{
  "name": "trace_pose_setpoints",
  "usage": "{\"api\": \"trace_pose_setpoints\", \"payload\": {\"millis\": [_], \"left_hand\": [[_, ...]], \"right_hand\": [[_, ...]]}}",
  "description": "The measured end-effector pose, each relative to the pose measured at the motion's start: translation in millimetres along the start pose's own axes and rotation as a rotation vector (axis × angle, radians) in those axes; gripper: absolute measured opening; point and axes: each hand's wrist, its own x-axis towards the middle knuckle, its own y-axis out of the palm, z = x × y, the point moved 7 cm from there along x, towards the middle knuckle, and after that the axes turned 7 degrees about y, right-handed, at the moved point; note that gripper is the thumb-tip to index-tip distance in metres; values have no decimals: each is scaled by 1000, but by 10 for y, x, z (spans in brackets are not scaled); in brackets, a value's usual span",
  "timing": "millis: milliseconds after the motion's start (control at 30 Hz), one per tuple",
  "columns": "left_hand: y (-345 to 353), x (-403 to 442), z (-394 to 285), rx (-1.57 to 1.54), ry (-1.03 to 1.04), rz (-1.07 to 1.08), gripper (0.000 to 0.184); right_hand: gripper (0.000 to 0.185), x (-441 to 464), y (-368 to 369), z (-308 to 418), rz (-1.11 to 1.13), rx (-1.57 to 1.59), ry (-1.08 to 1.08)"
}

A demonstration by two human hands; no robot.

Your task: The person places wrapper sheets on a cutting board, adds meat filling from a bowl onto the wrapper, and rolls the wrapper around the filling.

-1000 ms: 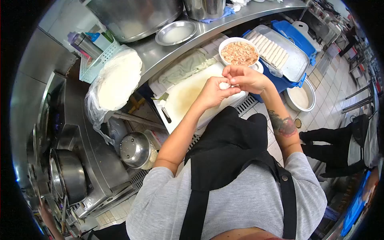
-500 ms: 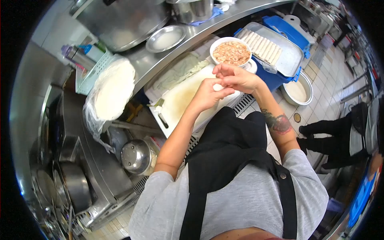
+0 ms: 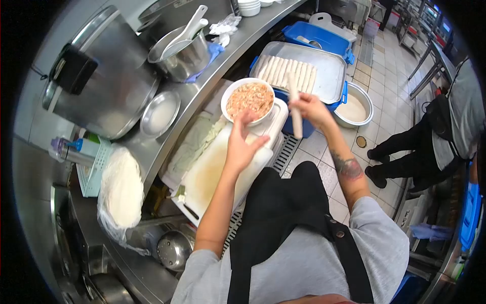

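In the head view my right hand [image 3: 311, 109] is closed round a long white roll [image 3: 294, 106], which it holds upright in the air near the tray's front edge. My left hand [image 3: 244, 143] hangs over the white cutting board [image 3: 205, 175] with its fingers apart and nothing between them. Its fingertips are at the near rim of a white bowl with reddish-brown filling [image 3: 250, 100]. Behind the roll, a metal tray [image 3: 331, 71] on a blue bin carries a row of similar white rolls [image 3: 287, 72].
A stack of white wrappers in plastic [image 3: 121, 187] lies at the left by a pale green basket [image 3: 95, 169]. Beyond are a small metal dish [image 3: 160, 114] and large pots. A pan of pale liquid [image 3: 356, 104] sits right of the tray. A person [image 3: 410, 152] stands at the right.
My hands have parted. The right moved toward the tray and now shows a long roll; the left opened beside the bowl. The whole view has also shifted and turned.
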Motion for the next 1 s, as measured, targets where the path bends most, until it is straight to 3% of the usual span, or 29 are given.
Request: {"api": "trace_pose_setpoints", "payload": {"millis": [67,133,233,300,400,533,600,800,900,1000], "left_hand": [[-3,-203,237,248,-151,52,70],[-61,-411,468,417,-73,74,55],[-169,-757,702,503,-95,37,48],[-209,-933,736,553,-96,17,44],[-162,-1002,661,595,-28,62,41],[-158,-973,673,601,-30,62,36],[-154,-971,672,605,-6,68,33],[-133,-988,677,616,10,47,27],[-135,-1011,703,600,11,39,26],[-128,-1002,665,616,22,43,25]], "right_hand": [[31,527,-692,23,-223,-79,7],[41,1155,-1372,-91,-429,-93,-30],[41,1945,-2168,-466,-656,-121,109],[44,2133,-2404,-567,-732,-359,315],[42,2104,-2332,-602,-894,-453,349],[29,2157,-2231,-512,-672,-673,385],[31,2262,-2328,-450,-583,-798,444],[49,2803,-2589,-950,-467,-404,173],[48,2923,-2583,-971,-419,-510,111],[49,2402,-2380,-773,-482,-154,165]]}}
